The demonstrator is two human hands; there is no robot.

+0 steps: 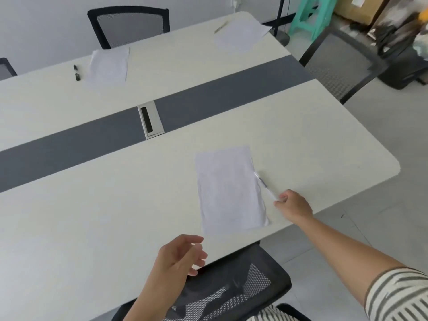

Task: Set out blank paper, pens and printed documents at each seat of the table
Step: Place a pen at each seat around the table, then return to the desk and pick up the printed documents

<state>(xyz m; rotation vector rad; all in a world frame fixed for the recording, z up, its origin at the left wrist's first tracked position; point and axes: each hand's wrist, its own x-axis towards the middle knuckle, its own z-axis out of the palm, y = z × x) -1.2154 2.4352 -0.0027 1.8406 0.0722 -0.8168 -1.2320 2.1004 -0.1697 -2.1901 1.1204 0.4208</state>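
White paper (229, 188) lies flat on the bench (92, 205) just left of the right grip (294, 203), in front of the near chair (231, 293). A clear pen (262, 183) lies along the right edge of this paper. The right grip pinches its near end with curled fingers, so I judge that this pen is being placed or straightened. The left grip (183, 253) hovers with fingers spread and relaxed, holding nothing, closer to the body than the paper.

Far beyond both grips, on the opposite side of the bench, two more places are already laid. One has a far-left sheet (108, 63) with a black pen (77, 72), the other a far-right sheet (240, 33) with a thin pen (220, 26). So three places seem served, and this one is almost finished.

It is hard to tell if any sheet is blank or printed, or if each is one sheet or several. The left part of the bench is cut off, so the seats there cannot be judged, and the clear pen is blurred
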